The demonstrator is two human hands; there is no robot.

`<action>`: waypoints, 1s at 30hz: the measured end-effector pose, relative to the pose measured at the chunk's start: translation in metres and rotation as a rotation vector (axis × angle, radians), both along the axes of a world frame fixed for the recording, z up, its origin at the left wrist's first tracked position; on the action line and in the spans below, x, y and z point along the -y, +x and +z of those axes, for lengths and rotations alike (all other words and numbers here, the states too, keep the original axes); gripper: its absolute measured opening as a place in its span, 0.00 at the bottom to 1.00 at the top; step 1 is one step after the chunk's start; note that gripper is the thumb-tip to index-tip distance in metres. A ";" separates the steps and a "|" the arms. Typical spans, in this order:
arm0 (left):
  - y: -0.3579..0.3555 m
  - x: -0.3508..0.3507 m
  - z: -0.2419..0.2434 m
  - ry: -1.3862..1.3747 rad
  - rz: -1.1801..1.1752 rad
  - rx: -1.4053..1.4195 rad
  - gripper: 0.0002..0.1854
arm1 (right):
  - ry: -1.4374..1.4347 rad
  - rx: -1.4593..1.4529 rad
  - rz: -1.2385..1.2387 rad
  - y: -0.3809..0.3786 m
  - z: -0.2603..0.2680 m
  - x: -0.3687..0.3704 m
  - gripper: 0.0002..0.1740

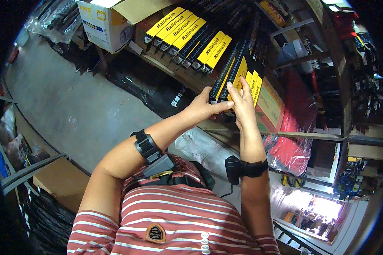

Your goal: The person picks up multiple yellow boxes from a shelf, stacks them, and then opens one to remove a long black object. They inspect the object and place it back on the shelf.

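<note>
Both hands are at a group of long black and yellow boxes [237, 75] at the shelf's edge. My left hand [207, 106] holds the near ends of these boxes from the left side, its thumb across their front. On their right side lies my right hand [244, 100], fingers spread over the top of a yellow face and thumb near the box ends. Several yellow boxes [255, 87] stand just right of that hand. Left of the held boxes, a row of similar yellow boxes [191, 33] and black boxes stands on the shelf. The undersides of the held boxes are hidden.
A white carton [105, 30] with open flaps stands at the upper left. A green and orange carton [269, 105] is right of the boxes, beside a red plastic-wrapped bundle [295, 140]. Black wrapped goods [146, 92] lie below the shelf. A brown cardboard box [60, 185] is at the lower left.
</note>
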State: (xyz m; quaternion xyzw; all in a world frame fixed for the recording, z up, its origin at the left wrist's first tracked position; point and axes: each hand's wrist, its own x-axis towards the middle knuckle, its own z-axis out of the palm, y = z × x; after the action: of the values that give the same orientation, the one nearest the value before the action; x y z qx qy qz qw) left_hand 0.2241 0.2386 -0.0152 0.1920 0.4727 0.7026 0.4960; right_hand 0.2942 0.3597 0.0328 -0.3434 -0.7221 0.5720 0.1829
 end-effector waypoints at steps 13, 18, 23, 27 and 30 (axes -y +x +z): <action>0.001 0.015 0.006 -0.199 0.185 -0.875 0.43 | -0.516 -0.205 -0.092 -0.015 -0.015 0.006 0.31; -0.008 0.027 -0.008 0.048 0.277 -0.798 0.32 | -0.679 -0.358 -0.090 -0.009 -0.037 -0.001 0.28; -0.032 0.042 0.010 0.070 0.309 -0.671 0.15 | -0.873 -0.511 -0.071 0.027 -0.048 -0.006 0.22; -0.102 0.051 -0.005 -0.021 0.914 -1.068 0.13 | -0.969 -0.553 -0.012 0.047 -0.033 -0.001 0.26; -0.173 0.048 -0.012 -0.256 0.937 -1.293 0.17 | -0.952 -0.554 -0.010 0.052 -0.035 -0.004 0.26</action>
State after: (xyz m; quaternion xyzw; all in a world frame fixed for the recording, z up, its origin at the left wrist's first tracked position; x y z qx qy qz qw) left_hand 0.0512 0.1910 -0.0267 0.2843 0.7741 0.5279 -0.2033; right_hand 0.3458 0.3641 -0.0021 -0.2279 -0.3069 0.9035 0.1935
